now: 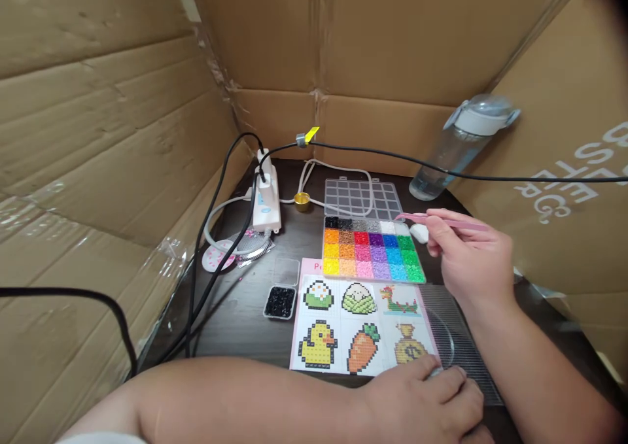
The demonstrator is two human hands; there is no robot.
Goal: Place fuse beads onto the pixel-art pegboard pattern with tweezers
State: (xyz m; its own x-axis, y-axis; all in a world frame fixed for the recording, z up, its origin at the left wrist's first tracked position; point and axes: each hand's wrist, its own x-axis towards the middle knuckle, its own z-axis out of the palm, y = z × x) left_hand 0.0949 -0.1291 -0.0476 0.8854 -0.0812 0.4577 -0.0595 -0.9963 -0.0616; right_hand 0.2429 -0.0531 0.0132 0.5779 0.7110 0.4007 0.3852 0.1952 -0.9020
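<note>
My right hand (473, 261) grips pink tweezers (464, 223), their tips over the back right of a bead box (422, 279), near the white beads (387, 227). Many colours of small beads fill the box's compartments, and its clear lid (338, 199) lies folded back. Across the bottom reaches my left arm; my left hand (426, 398) rests palm down with fingers apart on the lower right corner of a pattern sheet (339, 300). Its fingertips partly cover the money bag picture (409, 346). A ribbed clear board (473, 339) lies beside the sheet, partly under my right forearm.
Black beads fill a small open case (279, 302) left of the sheet. A white power strip (266, 215), black cables (235, 241) and a gold cup (301, 201) stand behind. A water bottle (456, 150) leans against the cardboard wall (554, 136). One black cable (383, 151) crosses overhead.
</note>
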